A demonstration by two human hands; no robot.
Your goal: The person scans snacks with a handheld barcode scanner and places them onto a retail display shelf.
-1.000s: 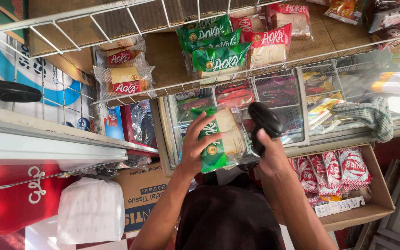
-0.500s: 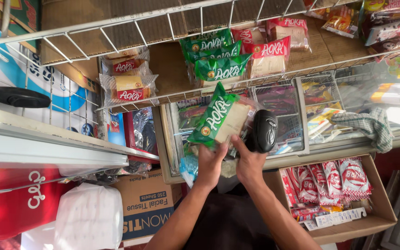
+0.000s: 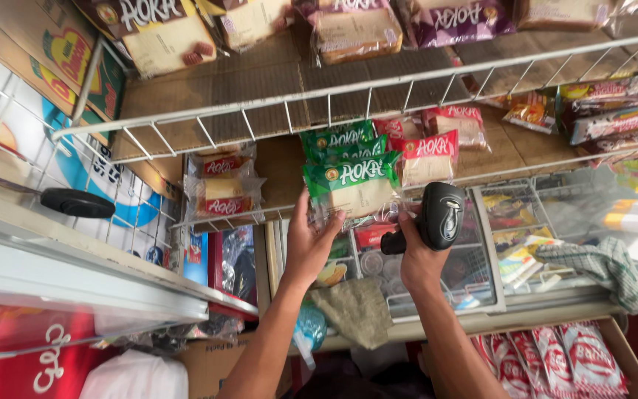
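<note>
The left hand (image 3: 310,244) grips a green bread packet (image 3: 352,186) from below, fingers closed on its lower edge, at the front of the middle wire shelf (image 3: 275,214). This packet lies on top of two more green packets (image 3: 337,140), so there are three green ones. Beside them to the right are two red packets (image 3: 430,155), and to the left two clear packets with red labels (image 3: 221,188). The right hand (image 3: 419,255) is clamped around a black scanner (image 3: 441,216).
</note>
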